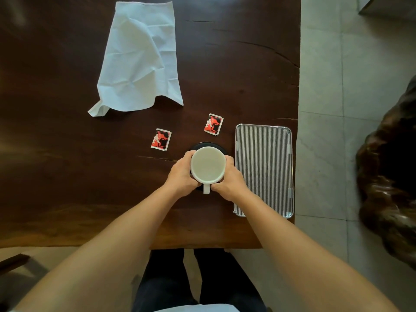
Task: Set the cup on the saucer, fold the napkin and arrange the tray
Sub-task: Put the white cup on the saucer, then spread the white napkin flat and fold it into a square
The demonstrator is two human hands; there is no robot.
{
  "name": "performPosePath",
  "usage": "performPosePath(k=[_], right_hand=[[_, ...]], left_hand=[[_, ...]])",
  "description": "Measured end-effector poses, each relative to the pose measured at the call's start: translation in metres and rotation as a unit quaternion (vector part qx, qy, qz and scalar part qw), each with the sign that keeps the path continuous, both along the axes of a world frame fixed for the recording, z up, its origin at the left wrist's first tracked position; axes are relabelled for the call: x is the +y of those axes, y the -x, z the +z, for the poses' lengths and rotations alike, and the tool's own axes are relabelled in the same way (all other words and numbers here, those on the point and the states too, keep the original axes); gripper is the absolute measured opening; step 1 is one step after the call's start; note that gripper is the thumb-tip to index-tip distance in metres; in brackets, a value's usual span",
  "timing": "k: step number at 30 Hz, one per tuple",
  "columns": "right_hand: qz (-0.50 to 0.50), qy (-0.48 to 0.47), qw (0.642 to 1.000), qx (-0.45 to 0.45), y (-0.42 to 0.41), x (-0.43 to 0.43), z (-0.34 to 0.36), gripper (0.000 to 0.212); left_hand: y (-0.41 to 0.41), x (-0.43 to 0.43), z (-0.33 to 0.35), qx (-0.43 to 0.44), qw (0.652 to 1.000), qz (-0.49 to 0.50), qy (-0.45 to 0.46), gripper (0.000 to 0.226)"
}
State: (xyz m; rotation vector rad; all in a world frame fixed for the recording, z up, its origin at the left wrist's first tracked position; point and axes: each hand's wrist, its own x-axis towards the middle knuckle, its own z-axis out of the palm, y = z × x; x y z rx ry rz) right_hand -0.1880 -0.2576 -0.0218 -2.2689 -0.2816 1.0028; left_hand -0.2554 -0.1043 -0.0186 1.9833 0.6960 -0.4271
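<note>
A white cup [207, 165] with its handle pointing toward me is over a black saucer [215, 145], of which only the far rim shows. My left hand [181, 174] grips the cup's left side and my right hand [229, 178] grips its right side. I cannot tell whether the cup rests on the saucer or hovers just above it. A crumpled white napkin [140, 57] lies unfolded at the far left of the table. A striped metal tray [263, 170] lies right of the cup, close to my right hand.
Two red sachets lie on the dark wooden table [56, 154]: one [161, 139] left of the saucer, the other [213, 124] just beyond it. The table's right edge runs beside the tray, with tiled floor [326, 109] past it. A dark brown shape [391, 176] sits at far right.
</note>
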Motion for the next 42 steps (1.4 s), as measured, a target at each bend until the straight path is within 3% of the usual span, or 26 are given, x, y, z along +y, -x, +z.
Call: performPosePath(k=[5, 8, 10, 14, 16, 18, 21, 23, 29, 36, 38, 42], right_hand=[[-0.007, 0.009, 1.000, 0.001, 0.001, 0.002, 0.000, 0.093], [-0.021, 0.041, 0.999, 0.011, 0.003, 0.002, 0.006, 0.111], [-0.029, 0.062, 0.998, 0.011, 0.004, -0.001, 0.015, 0.111], [-0.055, 0.086, 0.994, -0.048, -0.002, -0.006, 0.047, 0.089], [-0.074, 0.089, 0.990, -0.077, -0.010, 0.001, 0.063, 0.077], [-0.071, 0.085, 0.989, -0.101, -0.021, 0.015, 0.078, 0.064], [-0.042, 0.073, 0.988, -0.131, -0.037, 0.052, 0.096, 0.035], [-0.011, 0.053, 0.988, -0.145, -0.043, 0.083, 0.101, 0.027], [0.107, 0.055, 0.970, -0.211, -0.065, 0.188, 0.084, 0.042], [0.139, 0.184, 0.929, -0.288, -0.083, 0.257, 0.021, 0.045], [0.120, 0.202, 0.929, -0.286, -0.087, 0.263, 0.006, 0.040], [0.109, 0.200, 0.926, -0.302, -0.098, 0.267, -0.002, 0.011]], left_hand=[[-0.001, 0.000, -0.001, 0.015, 1.000, 0.004, -0.003, 0.090], [-0.001, 0.005, 0.005, 0.070, 0.997, -0.015, -0.016, 0.094], [0.002, 0.012, 0.013, 0.097, 0.994, -0.027, -0.033, 0.092], [0.009, 0.034, 0.043, 0.117, 0.991, -0.030, -0.057, 0.055], [0.011, 0.047, 0.060, 0.108, 0.989, -0.027, -0.100, 0.027], [0.010, 0.063, 0.078, 0.093, 0.983, -0.025, -0.155, 0.016], [0.006, 0.088, 0.099, 0.058, 0.977, -0.028, -0.204, 0.014], [0.002, 0.109, 0.108, 0.020, 0.976, -0.022, -0.216, 0.013], [-0.026, 0.194, 0.083, -0.048, 0.955, -0.038, -0.291, 0.022], [-0.049, 0.252, -0.005, 0.005, 0.917, -0.163, -0.364, 0.060], [-0.045, 0.264, -0.022, -0.003, 0.918, -0.147, -0.368, 0.054], [-0.040, 0.287, -0.036, -0.045, 0.896, -0.161, -0.410, 0.028]])
